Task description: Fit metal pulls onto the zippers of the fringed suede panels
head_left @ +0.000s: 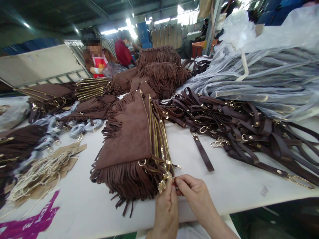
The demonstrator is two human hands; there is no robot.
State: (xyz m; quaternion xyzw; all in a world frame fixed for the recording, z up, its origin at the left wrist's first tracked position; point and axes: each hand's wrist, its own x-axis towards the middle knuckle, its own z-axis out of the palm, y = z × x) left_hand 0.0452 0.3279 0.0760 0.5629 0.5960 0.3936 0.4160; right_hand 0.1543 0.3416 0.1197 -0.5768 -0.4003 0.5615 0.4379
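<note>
Head view: I pinch a gold clasp [163,183] between my left hand [165,212] and right hand [196,196] at the near table edge [224,199]; tugging could topple the bag stack [132,149].

bright overhead strip lights | window glare | edges warped | corners soft

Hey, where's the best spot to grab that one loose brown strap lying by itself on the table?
Probably pinch the loose brown strap mid-length, coming from above: it lies flat and straight on the white table, with bare surface on both long sides there, while its far end sits close to the strap pile.
</note>
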